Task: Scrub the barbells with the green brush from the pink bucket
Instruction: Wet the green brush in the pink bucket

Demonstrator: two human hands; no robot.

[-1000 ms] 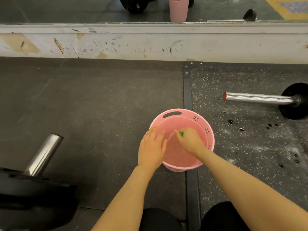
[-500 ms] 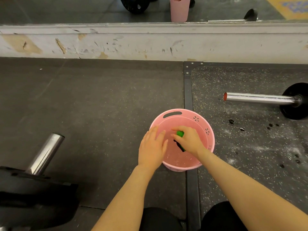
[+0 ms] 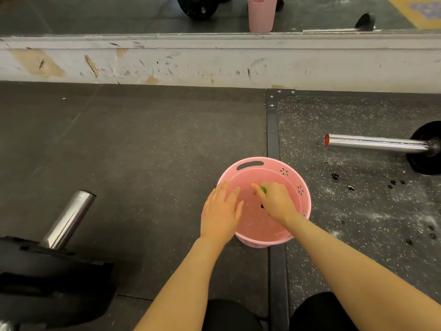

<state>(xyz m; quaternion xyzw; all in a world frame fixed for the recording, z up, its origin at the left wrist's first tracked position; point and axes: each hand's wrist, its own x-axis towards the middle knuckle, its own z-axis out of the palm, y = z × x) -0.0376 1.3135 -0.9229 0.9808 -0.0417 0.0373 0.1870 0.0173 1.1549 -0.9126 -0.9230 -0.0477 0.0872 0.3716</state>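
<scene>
- Kneeling on a gym floor [image 3: 143, 144], both bare forearms reaching forward over a pink bucket [image 3: 293, 174] standing on the dark seam between two rubber mats.
- Right hand [image 3: 274, 201] dipping inside the bucket, grip curling closed around the green brush [image 3: 263, 190]; only a small green patch and a dark sliver below the hand showing, the rest hidden under the fingers.
- Left hand [image 3: 220, 212] lying flat with fingers straight and close together, grip relaxed and holding nothing, resting over the bucket's left rim and partly overlapping its inside.
- Bucket interior looking wet and pale pink, with a slot handle at the far rim and flower-shaped cut-outs along the right wall.
- One barbell [image 3: 379, 143] lying on the speckled mat toward the floor's right edge, chrome sleeve pointing left with a red end cap, black plate [image 3: 427, 161] running out of view at the right.
- Dark wet spots [image 3: 335, 177] and white chalky smears marking the speckled mat between the bucket and that bar.
- A second barbell [image 3: 68, 218] sitting near the floor's lower left corner, steel sleeve angling up and right out of a black plate [image 3: 47, 271].
- Scuffed white baseboard [image 3: 214, 63] running along the floor's far edge, with a mirror [image 3: 95, 13] above it reflecting the bucket and a plate.
- Black-clad knees [image 3: 229, 314] showing at the bottom edge, between the forearms.
</scene>
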